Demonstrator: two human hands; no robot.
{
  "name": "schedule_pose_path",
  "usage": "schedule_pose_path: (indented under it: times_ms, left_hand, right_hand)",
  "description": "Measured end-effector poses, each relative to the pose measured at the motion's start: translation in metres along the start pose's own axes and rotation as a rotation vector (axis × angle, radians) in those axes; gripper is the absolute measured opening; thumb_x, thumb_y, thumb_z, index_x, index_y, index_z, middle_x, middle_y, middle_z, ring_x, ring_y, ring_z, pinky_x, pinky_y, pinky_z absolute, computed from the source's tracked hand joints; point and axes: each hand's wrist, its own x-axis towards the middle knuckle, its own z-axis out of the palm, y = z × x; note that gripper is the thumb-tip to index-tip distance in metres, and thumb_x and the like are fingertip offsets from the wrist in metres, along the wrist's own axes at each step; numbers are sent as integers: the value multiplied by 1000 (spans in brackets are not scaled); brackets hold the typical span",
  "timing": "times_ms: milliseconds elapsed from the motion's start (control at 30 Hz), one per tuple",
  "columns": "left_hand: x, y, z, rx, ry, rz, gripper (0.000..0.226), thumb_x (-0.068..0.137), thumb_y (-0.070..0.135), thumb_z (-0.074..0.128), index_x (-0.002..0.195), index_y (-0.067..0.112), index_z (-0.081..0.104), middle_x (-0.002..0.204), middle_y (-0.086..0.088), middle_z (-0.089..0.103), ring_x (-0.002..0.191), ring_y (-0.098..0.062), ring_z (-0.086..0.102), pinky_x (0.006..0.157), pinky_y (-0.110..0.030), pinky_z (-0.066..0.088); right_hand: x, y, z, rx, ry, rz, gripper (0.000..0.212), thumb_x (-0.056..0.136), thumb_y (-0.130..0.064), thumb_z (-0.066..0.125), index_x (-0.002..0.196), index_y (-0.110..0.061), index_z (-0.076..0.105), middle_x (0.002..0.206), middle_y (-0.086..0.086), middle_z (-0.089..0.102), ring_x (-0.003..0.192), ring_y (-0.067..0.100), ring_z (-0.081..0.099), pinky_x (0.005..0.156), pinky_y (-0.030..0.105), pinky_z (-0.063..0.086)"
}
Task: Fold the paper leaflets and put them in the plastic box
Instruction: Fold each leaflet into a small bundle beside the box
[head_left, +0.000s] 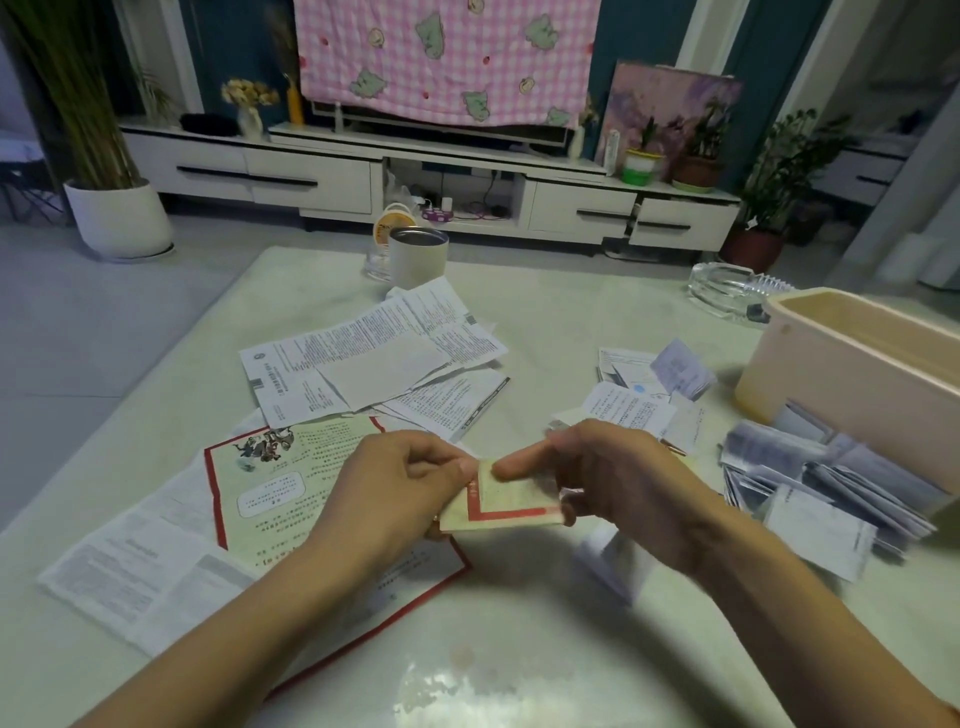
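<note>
So everything sits on a pale table (519, 649), with the papers spread out so they're all within reach. The pink plastic box (857, 374) is off at the right edge with its top open, and I can't see inside it from this angle. Right in front of it is a heap of folded leaflets (810, 483). My guess is they're being stockpiled beside the box so they can go in as a batch. The unfolded leaflets (374, 358) lie in a loose pile at the middle-left. A big red-bordered sheet (291, 483) lies flat under the left forearm, probably next in line. The one being worked on is a small folded leaflet (506, 501) with a red border, held just above the table between both hands. The left hand (395, 488) pinches its left end, I'd say to keep the layers lined up. The right hand (618, 478) grips the right end, index finger (519, 465) stretched across the top, I reckon to flatten the crease.
</note>
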Motion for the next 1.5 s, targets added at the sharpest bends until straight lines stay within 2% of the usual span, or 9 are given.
schedule_pose_path:
  times_ms: [167,267,400,600,833,967,1167,1333,1500]
  left_hand:
    - [4,4,-5,-51,27,-25,11,87,9,62,77,9,67,63,-1,72,50,-7,63,49,-16,50]
    - [3,7,-7,-21,27,-33,8,87,12,63,81,11,68,67,1,72,55,-7,66,59,-20,54]
    - [1,8,-10,16,28,-42,10,88,9,60,83,15,67,70,2,72,63,-11,67,64,-23,54]
    - [0,3,-33,91,60,-56,13,90,10,57,85,19,64,81,2,71,75,-14,68,69,-28,56]
    - [-5,-14,-75,521,100,-32,11,87,23,62,98,23,62,106,3,65,90,-13,59,79,-26,45]
    - [-8,-27,-113,954,41,-184,65,74,46,71,130,24,46,128,-3,50,105,-17,48,91,-32,40]
    - [-14,-56,-149,1135,-147,-410,163,-1,93,51,141,25,11,140,-1,39,124,-26,41,103,-52,36]
    - [-26,-53,-139,1215,-127,-394,131,46,75,73,145,24,2,141,-5,27,130,-26,28,106,-41,32]
    - [-23,-48,-142,1183,-18,-406,123,58,60,78,147,22,2,143,-8,28,132,-27,29,103,-39,31]
  right_hand:
    - [8,4,-37,56,380,-103,16,83,-4,62,83,-13,75,96,12,67,77,18,57,63,17,51]
    - [18,15,-57,-478,708,-161,16,85,-3,63,87,-15,73,92,4,70,68,8,58,63,8,42]
    - [35,40,-63,-1085,629,32,17,84,-3,58,89,-6,74,98,9,71,87,22,61,75,28,47]
    - [36,38,-65,-1257,644,75,19,88,-19,61,103,-24,72,123,5,52,114,28,40,87,31,33]
    - [33,36,-55,-1056,756,-261,13,84,-7,62,91,-12,72,103,9,66,102,28,56,84,29,38]
    - [19,44,15,-1088,543,-532,14,81,-6,61,92,-12,69,97,6,63,92,23,56,78,20,32]
    - [18,50,87,-1021,111,-575,37,85,-35,41,100,-13,66,103,4,64,96,19,56,85,26,45]
    - [21,55,101,-990,15,-598,33,86,-32,43,105,-15,63,103,2,63,96,13,52,85,21,40]
    - [22,59,100,-1006,10,-580,35,85,-37,42,107,-19,62,106,-2,62,98,8,50,86,15,40]
